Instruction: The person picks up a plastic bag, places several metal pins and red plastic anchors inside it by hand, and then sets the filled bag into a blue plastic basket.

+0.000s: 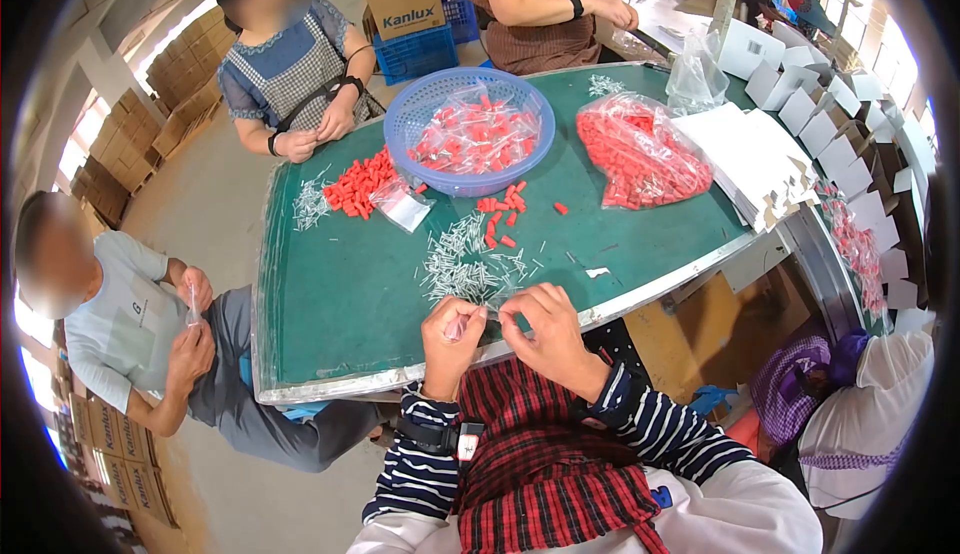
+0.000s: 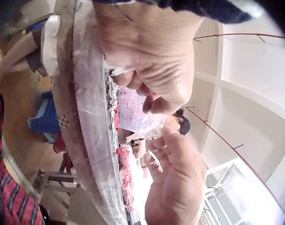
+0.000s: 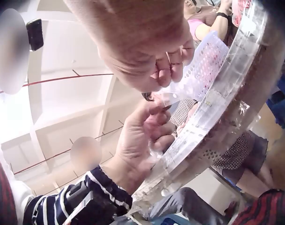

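Note:
Just above the table's near edge, my left hand [image 1: 450,346] and right hand [image 1: 552,332] face each other, fingertips close together. Between them they pinch a small clear plastic bag [image 2: 151,125], also seen in the right wrist view as a thin clear film [image 3: 176,97]. More clear plastic [image 2: 121,70] shows in the curled fingers of my left hand [image 3: 138,140]. What the bag holds, I cannot tell. Beyond my fingers lies a loose pile of small silvery pins [image 1: 465,262], with several red plugs [image 1: 492,226] behind it.
On the green table [image 1: 350,299] stand a blue basket [image 1: 398,159] of filled bags, a large bag of red plugs [image 1: 640,154] and white sheets [image 1: 740,159]. Another red pile [image 1: 362,184] and a clear bag [image 1: 402,204] lie left. People stand opposite; one sits left.

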### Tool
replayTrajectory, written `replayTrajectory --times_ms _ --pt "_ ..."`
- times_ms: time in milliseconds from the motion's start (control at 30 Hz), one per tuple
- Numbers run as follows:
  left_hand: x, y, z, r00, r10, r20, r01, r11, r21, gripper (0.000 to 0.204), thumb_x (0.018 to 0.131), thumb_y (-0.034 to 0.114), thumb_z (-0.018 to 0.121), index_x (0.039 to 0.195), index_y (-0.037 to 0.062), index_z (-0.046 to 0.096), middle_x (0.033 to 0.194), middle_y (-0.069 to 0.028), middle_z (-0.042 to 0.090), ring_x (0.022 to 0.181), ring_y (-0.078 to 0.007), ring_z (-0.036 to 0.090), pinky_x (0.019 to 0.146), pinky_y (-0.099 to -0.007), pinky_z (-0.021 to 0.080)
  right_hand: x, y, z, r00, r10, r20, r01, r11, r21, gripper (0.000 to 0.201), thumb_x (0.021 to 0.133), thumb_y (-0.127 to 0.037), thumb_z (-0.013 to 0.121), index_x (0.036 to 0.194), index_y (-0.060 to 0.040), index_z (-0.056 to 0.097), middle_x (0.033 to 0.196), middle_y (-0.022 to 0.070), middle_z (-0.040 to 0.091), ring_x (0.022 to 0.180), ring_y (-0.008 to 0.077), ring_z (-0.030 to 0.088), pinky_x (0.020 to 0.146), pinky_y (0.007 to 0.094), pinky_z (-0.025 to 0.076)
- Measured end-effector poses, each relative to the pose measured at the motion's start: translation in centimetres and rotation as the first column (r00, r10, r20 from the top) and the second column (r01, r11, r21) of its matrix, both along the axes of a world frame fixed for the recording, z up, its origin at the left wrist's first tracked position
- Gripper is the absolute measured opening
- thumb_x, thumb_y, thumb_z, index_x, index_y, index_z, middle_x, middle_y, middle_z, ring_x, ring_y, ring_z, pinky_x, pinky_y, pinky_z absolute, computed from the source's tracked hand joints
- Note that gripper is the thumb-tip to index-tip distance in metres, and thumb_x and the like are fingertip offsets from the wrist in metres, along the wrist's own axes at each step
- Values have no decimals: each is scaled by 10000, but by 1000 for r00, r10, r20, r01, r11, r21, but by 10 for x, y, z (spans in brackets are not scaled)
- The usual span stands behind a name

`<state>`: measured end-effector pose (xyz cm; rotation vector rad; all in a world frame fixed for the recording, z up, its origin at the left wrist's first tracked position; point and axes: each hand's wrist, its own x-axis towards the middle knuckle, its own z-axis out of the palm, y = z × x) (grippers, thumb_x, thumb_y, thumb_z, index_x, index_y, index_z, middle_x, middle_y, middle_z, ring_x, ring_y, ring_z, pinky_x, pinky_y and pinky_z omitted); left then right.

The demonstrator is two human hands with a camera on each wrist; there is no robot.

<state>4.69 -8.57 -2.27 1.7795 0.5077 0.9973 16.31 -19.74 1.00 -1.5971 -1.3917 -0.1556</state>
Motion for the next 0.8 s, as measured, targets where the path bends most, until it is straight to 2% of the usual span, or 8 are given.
replayTrajectory --times_ms 67,167,267,333,533,633,700,800 --pt "-1 0 2 1000 -19 6 20 999 -30 73 770 -21 664 740 -13 598 703 -38 540 626 -105 491 568 -245 390 -1 1 -3 1000 -29 -6 29 998 53 118 733 -56 651 815 -78 568 804 45 589 786 249 549 708 370 386" --pt "-2 0 2 998 -57 -1 57 998 -33 83 769 -22 663 730 -12 591 699 -37 536 628 -104 488 569 -245 387 1 -2 -5 1000 6 -4 -6 1000 -27 144 726 -36 639 855 -72 586 837 55 582 817 249 549 702 376 384" --pt "-3 -1 3 997 -80 -7 79 997 -8 81 768 -20 663 730 -8 593 697 -37 535 628 -104 489 568 -245 387 0 -5 -2 984 51 172 -49 999 -15 185 719 -21 621 900 -54 608 857 67 563 841 250 540 705 378 379" --pt "-4 -2 5 996 -85 1 85 996 -9 81 769 -18 664 730 -6 594 696 -37 535 628 -105 491 568 -245 387 -3 -5 -5 977 21 213 9 990 -138 212 722 -40 613 933 -46 630 854 75 545 842 250 532 725 370 379" --pt "-3 -7 9 997 -75 0 75 995 58 36 764 -13 654 769 -4 620 695 -43 530 627 -119 500 570 -256 398 4 -13 0 944 98 316 -13 965 -261 186 741 -79 603 919 -59 650 833 71 557 843 248 539 737 365 388" --pt "-2 -9 13 999 -51 12 51 999 18 77 756 -7 665 832 2 654 701 -52 531 632 -133 511 568 -256 402 12 -16 5 977 81 196 -49 985 -167 178 731 -35 645 908 -49 645 851 69 612 780 255 563 701 352 407" --pt "-2 -9 15 974 -149 -168 169 980 108 142 745 -8 676 884 15 672 714 -64 538 634 -154 525 570 -268 415 16 -18 5 987 84 134 -61 985 -162 162 741 -41 650 902 -47 642 841 72 622 764 259 569 693 357 409" --pt "0 -9 8 971 -170 -167 204 955 215 160 734 -9 688 890 18 670 725 -75 542 634 -173 530 580 -286 427 18 -21 6 993 103 58 -93 982 -163 141 752 -42 651 892 -46 638 828 78 634 744 265 574 682 365 411"
